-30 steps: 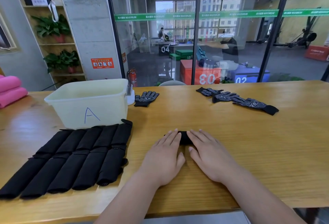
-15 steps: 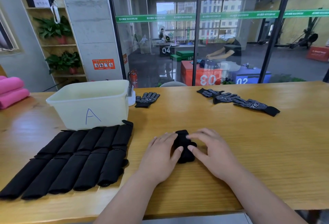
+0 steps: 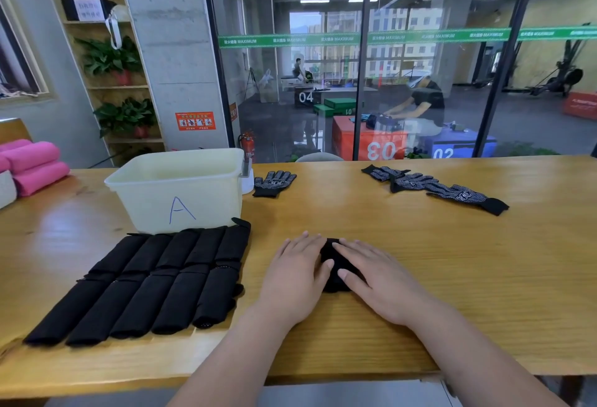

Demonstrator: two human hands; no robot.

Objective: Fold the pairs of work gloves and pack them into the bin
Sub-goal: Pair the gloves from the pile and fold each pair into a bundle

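A folded black glove pair (image 3: 336,272) lies on the wooden table (image 3: 452,271) in front of me. My left hand (image 3: 295,280) and my right hand (image 3: 381,280) lie flat on it with straight fingers, pressing it down from both sides. Most of the bundle is hidden under my palms. A translucent white bin (image 3: 177,190) marked "A" stands at the back left. Two rows of folded black gloves (image 3: 155,280) lie in front of the bin. A dotted black glove (image 3: 274,182) lies right of the bin. More dotted gloves (image 3: 433,185) lie spread out at the back right.
Pink rolled towels (image 3: 32,164) sit at the table's far left. A glass wall runs behind the table. The near table edge is just under my forearms.
Half a second ago my fingers were curled round the glove bundle, lifting its end. Now both hands lie flat on it and it is pressed lower.
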